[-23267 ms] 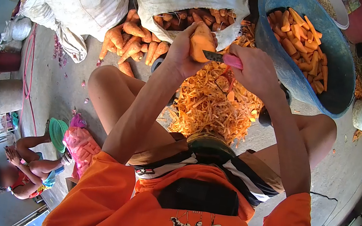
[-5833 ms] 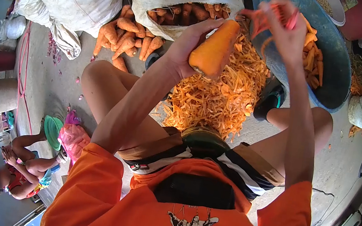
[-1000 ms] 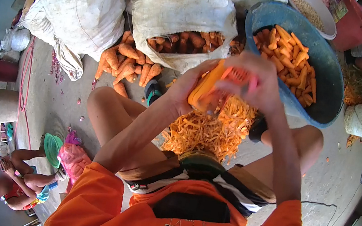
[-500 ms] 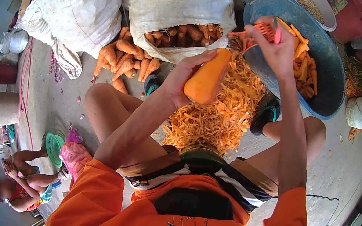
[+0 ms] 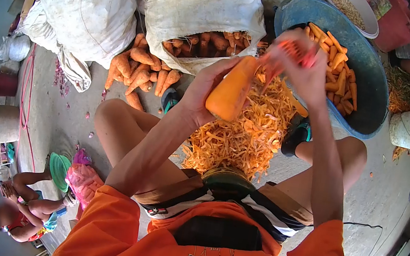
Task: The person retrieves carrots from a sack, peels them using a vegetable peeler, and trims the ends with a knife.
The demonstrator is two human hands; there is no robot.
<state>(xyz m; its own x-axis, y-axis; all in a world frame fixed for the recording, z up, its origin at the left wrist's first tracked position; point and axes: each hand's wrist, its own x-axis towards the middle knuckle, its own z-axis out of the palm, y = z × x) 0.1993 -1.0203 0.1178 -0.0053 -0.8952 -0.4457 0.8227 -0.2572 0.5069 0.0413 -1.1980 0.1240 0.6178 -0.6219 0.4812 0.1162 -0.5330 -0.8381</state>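
Observation:
A thick, mostly smooth orange carrot [image 5: 231, 90] is gripped by my left hand [image 5: 203, 90], its wide end pointing toward me. My right hand [image 5: 307, 72] is closed around a red peeler [image 5: 293, 52], smeared by motion. The peeler's head is close to the carrot's far end; whether it touches cannot be made out. Below both hands lies a heap of carrot peelings [image 5: 237, 146] between my feet. Just right of the heap's middle an orange strip [image 5: 295, 100] shows under my right wrist.
A blue tub [image 5: 363, 113] at the right holds peeled carrots [image 5: 343, 77]. An opened white sack [image 5: 203, 4] contains unpeeled carrots, with more loose carrots [image 5: 142, 70] on the floor. Another full sack [image 5: 87, 5] stands left. A seated person [image 5: 25, 212] is at lower left.
My right hand with the peeler has moved left and slightly down, nearer the carrot. The carrot has shifted slightly in my left hand's grip area. An orange strip now shows beneath my right wrist.

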